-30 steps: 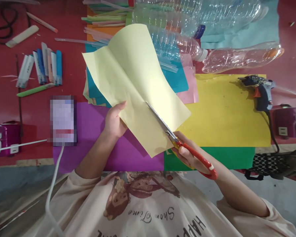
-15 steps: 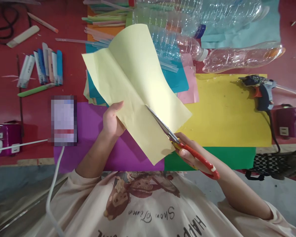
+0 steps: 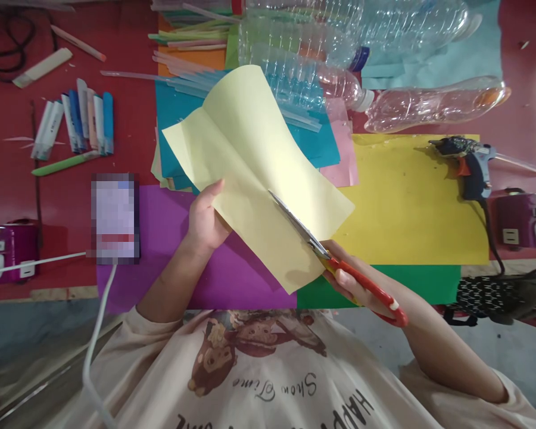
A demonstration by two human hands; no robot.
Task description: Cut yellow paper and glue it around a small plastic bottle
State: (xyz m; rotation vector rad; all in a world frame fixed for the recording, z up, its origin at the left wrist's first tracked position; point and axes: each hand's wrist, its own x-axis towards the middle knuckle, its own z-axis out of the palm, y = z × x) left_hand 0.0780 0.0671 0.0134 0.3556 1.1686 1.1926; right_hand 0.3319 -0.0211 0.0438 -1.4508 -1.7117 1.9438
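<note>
A pale yellow sheet of paper (image 3: 250,155) is held up above the table, curling at its far end. My left hand (image 3: 208,217) pinches its left edge, thumb on top and the other fingers hidden underneath. In my right hand (image 3: 348,280) are red-handled scissors (image 3: 366,286), closed around the handles. The metal blades lie along the paper, nearly together, with the tip close to the middle of the sheet. A cut runs up the paper along the blades. Below the sheet lie purple paper (image 3: 161,238) and green paper (image 3: 411,283).
A glue gun (image 3: 473,167) rests on yellow paper (image 3: 411,202) at the right. Plastic bottles (image 3: 433,107) and straws (image 3: 187,68) lie at the back. Several markers (image 3: 74,122) and a phone (image 3: 115,217) with a white cable (image 3: 92,351) are on the left.
The paper has shifted slightly right, and its far left corner has dropped toward me. My right hand and the scissors have moved a little to the right. My left hand keeps its hold.
</note>
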